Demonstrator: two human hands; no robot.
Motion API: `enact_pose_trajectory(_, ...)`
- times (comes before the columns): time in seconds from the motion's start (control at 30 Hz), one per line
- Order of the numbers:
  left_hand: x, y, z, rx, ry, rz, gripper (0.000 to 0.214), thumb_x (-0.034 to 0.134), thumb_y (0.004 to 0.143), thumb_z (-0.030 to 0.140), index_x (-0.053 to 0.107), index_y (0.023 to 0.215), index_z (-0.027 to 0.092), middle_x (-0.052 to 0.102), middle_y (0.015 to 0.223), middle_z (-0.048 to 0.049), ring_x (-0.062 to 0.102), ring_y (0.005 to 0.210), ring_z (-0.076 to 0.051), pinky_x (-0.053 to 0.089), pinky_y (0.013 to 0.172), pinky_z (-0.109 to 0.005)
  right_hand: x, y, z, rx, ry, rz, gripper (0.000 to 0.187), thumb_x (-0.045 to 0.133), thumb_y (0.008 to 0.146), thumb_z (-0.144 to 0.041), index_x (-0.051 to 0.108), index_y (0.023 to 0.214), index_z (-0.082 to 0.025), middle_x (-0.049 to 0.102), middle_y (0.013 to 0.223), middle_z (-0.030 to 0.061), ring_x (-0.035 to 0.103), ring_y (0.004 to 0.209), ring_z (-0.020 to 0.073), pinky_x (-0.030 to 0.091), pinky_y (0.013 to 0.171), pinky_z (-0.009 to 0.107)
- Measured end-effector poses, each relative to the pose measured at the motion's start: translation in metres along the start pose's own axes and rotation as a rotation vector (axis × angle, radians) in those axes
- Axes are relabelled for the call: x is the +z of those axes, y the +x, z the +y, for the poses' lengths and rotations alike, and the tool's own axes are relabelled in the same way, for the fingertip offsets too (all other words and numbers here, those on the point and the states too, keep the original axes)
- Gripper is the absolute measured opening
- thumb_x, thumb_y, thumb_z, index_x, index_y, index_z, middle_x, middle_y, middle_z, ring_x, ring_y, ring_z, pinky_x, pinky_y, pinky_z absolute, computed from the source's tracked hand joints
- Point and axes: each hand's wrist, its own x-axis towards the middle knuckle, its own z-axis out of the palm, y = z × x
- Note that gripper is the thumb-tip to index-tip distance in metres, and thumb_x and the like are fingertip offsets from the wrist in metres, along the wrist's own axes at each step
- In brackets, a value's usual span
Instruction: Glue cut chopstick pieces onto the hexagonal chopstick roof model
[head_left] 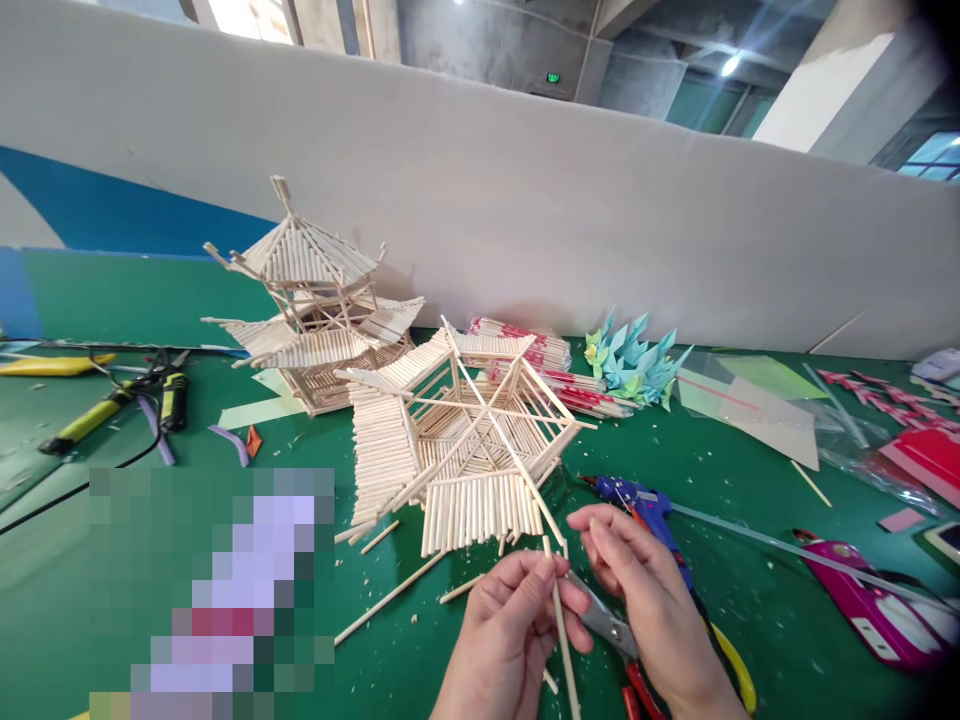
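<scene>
My left hand (pixel 517 625) is closed, pinching a thin wooden stick (pixel 564 640) between thumb and fingers. The stick's upper end is close to the tip of a long stick that crosses the open top of a half-built stick model (pixel 480 440). Close by on the right, my right hand (pixel 637 590) has its thumb and fingers bent together; anything between them is too small to make out. A tool with metal jaws and red handles (pixel 619 632) lies partly hidden under and between my hands. Just beyond my right hand rests a blue glue gun (pixel 637 497).
A tiered stick pagoda (pixel 307 300) stands at the back left. Behind the model lie red-and-white packs of sticks (pixel 562 390) and teal folded paper (pixel 637 360). Yellow-handled pliers (pixel 172 400) are at left, a magenta tool (pixel 862 600) at right. Loose sticks (pixel 390 597) lie in front.
</scene>
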Motion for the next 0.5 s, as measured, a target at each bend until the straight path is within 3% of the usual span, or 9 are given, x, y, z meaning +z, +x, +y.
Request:
enact_pose_trajectory(0.13, -0.003, -0.017, 0.001, 0.017, 0.022, 0.036, 0.009, 0.057, 0.072, 0.019, 0.062, 0.073, 0.011, 0.063, 0.059, -0.004, 0.053, 0.045, -0.01, 0.037, 0.049, -0.021, -0.018, -0.006, 0.007, -0.021, -0.022, 0.079, 0.026, 0.045, 0.081, -0.042, 0.055, 0.087, -0.019, 0.033, 0.057, -0.0057, 0.032, 0.052, 0.0094, 0.027, 0.048, 0.021)
enact_pose_trajectory(0.27, 0.001, -0.04, 0.014, 0.108, 0.076, 0.091, 0.011, 0.055, 0.074, 0.02, 0.062, 0.071, 0.014, 0.057, 0.054, 0.0004, 0.045, 0.041, -0.006, 0.035, 0.048, -0.02, -0.042, -0.017, 0.021, -0.082, -0.21, 0.217, 0.023, 0.046, 0.08, -0.04, 0.052, 0.091, -0.021, 0.045, 0.07, -0.0022, 0.042, 0.061, 0.0118, 0.034, 0.054, 0.022)
enact_pose_trajectory(0.37, -0.002, -0.054, 0.02, 0.265, 0.293, 0.171, 0.009, 0.059, 0.071, 0.022, 0.065, 0.07, 0.016, 0.054, 0.051, 0.0016, 0.041, 0.043, -0.007, 0.034, 0.046, -0.019, -0.06, -0.03, 0.038, -0.083, -0.509, 0.222, 0.022, 0.045, 0.08, -0.036, 0.049, 0.095, -0.022, 0.05, 0.076, 0.0008, 0.049, 0.067, 0.0155, 0.039, 0.06, 0.026)
enact_pose_trajectory(0.5, -0.015, -0.061, 0.015, 0.62, 0.743, 0.284, 0.01, 0.067, 0.061, 0.013, 0.069, 0.069, 0.019, 0.06, 0.061, -0.0013, 0.049, 0.055, -0.013, 0.038, 0.051, -0.02, -0.081, -0.048, 0.064, -0.106, -0.932, 0.131, 0.023, 0.043, 0.077, -0.025, 0.048, 0.1, -0.023, 0.053, 0.097, 0.0055, 0.053, 0.086, 0.0203, 0.043, 0.072, 0.031)
